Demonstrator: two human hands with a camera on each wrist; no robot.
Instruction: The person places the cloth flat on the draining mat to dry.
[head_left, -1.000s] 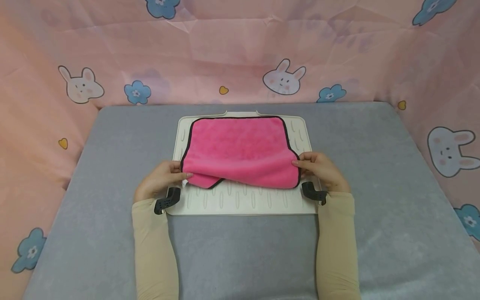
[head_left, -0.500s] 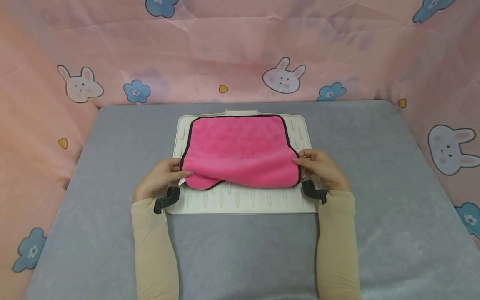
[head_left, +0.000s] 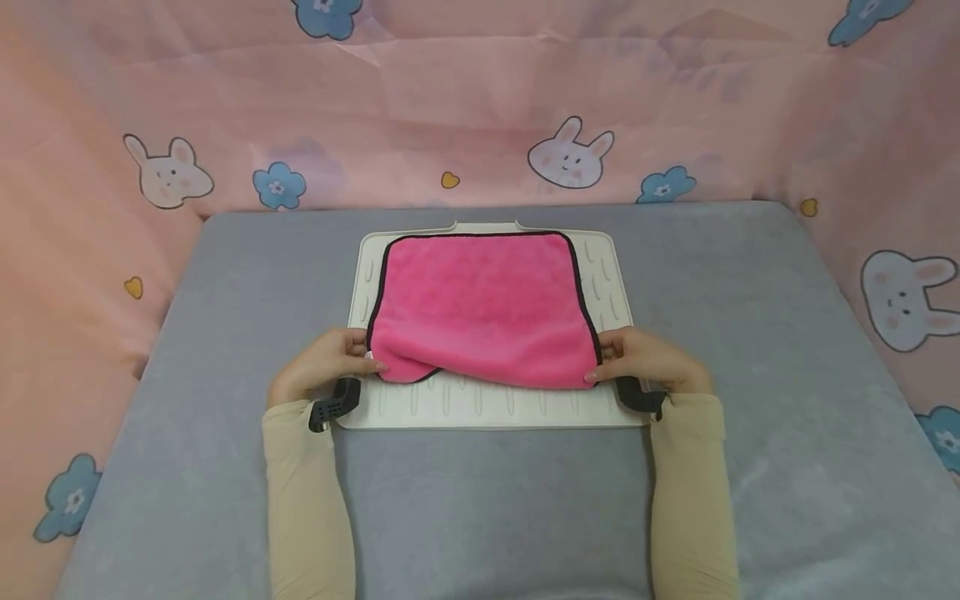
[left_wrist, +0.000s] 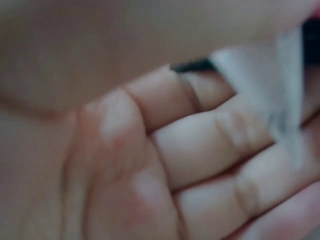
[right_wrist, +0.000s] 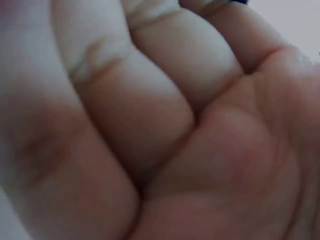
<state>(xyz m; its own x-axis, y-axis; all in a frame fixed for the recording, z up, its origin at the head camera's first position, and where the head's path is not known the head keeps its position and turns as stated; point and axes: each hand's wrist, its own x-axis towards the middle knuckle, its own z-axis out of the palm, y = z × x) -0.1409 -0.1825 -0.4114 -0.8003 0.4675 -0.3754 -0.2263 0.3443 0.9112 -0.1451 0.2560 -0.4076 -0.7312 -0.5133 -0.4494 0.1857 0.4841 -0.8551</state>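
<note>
A pink towel (head_left: 483,283) with black edging lies over a cream ribbed board (head_left: 465,410), its near part folded and slightly askew at the lower left. My left hand (head_left: 324,363) pinches the towel's near left corner, thumb on top and fingers beneath. A small white tag (left_wrist: 250,80) hangs from that corner across the fingers in the left wrist view. At the near right corner my right hand (head_left: 651,360) pinches the towel the same way. The right wrist view is filled by the palm and curled fingers (right_wrist: 165,55), so the cloth there is mostly hidden.
The board rests on a table covered with grey cloth (head_left: 495,508). Behind and at both sides hangs a pink curtain (head_left: 465,100) printed with rabbits and flowers. A black wrist-camera mount (head_left: 336,404) sits at the left wrist.
My right hand has moved toward the near side, drawing the towel's right corner down and straightening its right edge. My left hand stays at its corner, shifted slightly.
</note>
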